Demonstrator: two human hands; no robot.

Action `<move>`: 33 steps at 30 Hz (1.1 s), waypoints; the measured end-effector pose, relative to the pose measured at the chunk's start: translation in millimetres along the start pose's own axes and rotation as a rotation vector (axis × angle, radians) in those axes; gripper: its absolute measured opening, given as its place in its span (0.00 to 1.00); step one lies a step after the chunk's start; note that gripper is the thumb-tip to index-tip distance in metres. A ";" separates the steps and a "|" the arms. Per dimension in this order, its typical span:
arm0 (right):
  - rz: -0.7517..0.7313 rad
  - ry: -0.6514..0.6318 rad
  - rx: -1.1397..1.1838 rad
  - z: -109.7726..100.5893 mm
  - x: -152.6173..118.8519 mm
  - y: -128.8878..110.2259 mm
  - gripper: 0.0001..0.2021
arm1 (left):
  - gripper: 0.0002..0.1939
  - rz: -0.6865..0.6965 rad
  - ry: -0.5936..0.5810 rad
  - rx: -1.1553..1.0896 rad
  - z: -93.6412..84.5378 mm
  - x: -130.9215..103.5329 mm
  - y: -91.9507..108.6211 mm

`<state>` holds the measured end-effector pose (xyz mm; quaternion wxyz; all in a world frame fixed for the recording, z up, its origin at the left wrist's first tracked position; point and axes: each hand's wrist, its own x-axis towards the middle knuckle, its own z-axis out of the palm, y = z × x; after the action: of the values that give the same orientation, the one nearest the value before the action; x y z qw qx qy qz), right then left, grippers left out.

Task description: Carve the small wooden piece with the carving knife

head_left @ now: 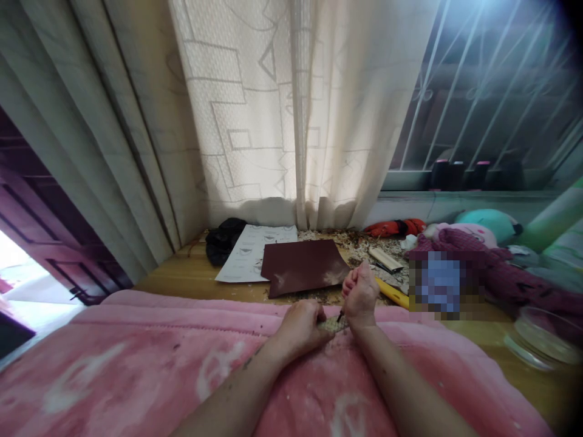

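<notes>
My left hand [300, 326] is closed on one end of a small pale yellow-green piece with a patterned surface [334, 323], low over the pink blanket [150, 364]. My right hand [362, 298] is curled into a fist at the other end of that piece. From below the fist pokes a slim dark tool tip [340, 316], pointing at the piece; the rest of the tool is hidden in the fingers. Just beyond my hands lies a dark brown sheet [303, 267], partly over a white printed sheet [250, 249].
Shavings [350, 241] litter the wooden surface [182, 273]. Right of the brown sheet are a cream-coloured block [385, 260], a yellow handle [392, 294] and a red-and-black item [395, 228]. A black bag [225, 241] lies left, plush toys [473, 243] and a clear round container [542, 340] right.
</notes>
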<state>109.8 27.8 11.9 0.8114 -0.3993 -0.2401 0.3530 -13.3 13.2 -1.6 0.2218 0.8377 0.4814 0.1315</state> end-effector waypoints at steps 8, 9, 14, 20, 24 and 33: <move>0.147 -0.228 0.081 1.3 2.9 0.5 0.21 | 0.09 0.022 -0.034 0.005 -1.9 0.2 0.1; 0.181 -0.271 0.090 1.9 3.5 -0.1 0.22 | 0.09 0.024 -0.040 0.002 -2.3 0.2 0.5; 0.303 -0.419 0.100 6.0 2.9 -3.8 0.22 | 0.09 0.005 -0.049 0.019 -2.5 0.7 2.1; 0.348 -0.522 0.073 9.3 0.1 -3.9 0.21 | 0.10 0.013 -0.028 0.025 -0.8 0.7 2.3; 0.356 -0.451 0.083 9.4 3.4 -3.3 0.22 | 0.10 0.019 -0.025 0.014 -1.9 -0.2 3.0; 0.158 -0.141 0.030 2.8 9.9 5.7 0.22 | 0.09 0.013 -0.022 0.020 1.8 1.0 -0.2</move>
<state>112.1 39.2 9.9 0.7678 -0.3791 -0.2592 0.4468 -12.2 13.7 -3.3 0.2177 0.8445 0.4746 0.1188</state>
